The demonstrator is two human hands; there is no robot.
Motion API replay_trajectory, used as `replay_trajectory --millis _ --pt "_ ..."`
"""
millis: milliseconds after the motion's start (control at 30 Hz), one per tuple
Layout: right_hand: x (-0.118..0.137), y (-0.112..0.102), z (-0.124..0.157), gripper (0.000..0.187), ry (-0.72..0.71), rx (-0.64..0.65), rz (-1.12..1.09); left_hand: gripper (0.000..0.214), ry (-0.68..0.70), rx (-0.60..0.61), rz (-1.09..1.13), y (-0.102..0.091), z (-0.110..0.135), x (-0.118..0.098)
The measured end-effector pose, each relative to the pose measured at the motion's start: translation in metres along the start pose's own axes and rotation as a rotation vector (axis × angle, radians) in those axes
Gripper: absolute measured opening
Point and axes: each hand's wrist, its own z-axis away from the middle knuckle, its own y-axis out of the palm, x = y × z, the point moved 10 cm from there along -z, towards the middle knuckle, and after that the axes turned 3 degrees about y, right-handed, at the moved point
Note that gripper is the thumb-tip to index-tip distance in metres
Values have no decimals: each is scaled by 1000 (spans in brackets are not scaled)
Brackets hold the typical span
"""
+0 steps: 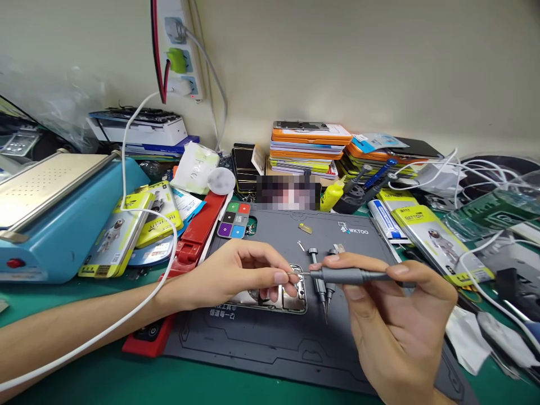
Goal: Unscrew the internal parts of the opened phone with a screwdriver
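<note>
My right hand (400, 315) holds a grey precision screwdriver (343, 275) level, its shaft pointing left. At its far end, the thumb and forefinger of my left hand (257, 273) are pinched round the screwdriver tip. Whether a tiny part is also between those fingers is hidden. Below my left hand, an opened phone (293, 302) lies on the dark grey work mat (261, 343), its inside parts showing and partly covered by my fingers. Just right of the phone are two more screwdrivers (319, 287), one partly behind my right hand. A small yellow piece (305, 228) lies farther back.
A coloured parts tray (234, 220) sits at the mat's back left, beside a red tool (202, 228). Yellow battery packs (436, 236) flank both sides. A blue machine (76, 225) stands left. A white cable (175, 247) crosses over my left forearm. Stacked boxes (310, 143) line the wall.
</note>
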Motion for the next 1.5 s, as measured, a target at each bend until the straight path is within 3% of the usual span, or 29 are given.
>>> replay_trajectory --millis 600,933,1067,1167,1300,1500 --pt "-5 -1 -2 33 71 36 8 3 -9 11 46 1 -2 -1" --pt "-29 -1 -7 30 277 16 -207 14 -17 -10 -67 -5 -3 6" --pt "-20 -15 -12 39 149 -26 -40 24 12 -150 -211 -21 -4 4" --pt "-6 -10 -9 59 -70 88 206 29 40 -242 -262 -32 -2 -1" --pt "-7 12 8 89 -274 315 430 29 87 -237 -246 -31 -2 -6" --pt "-22 22 16 85 -286 387 527 28 50 -177 -224 -22 -2 -3"
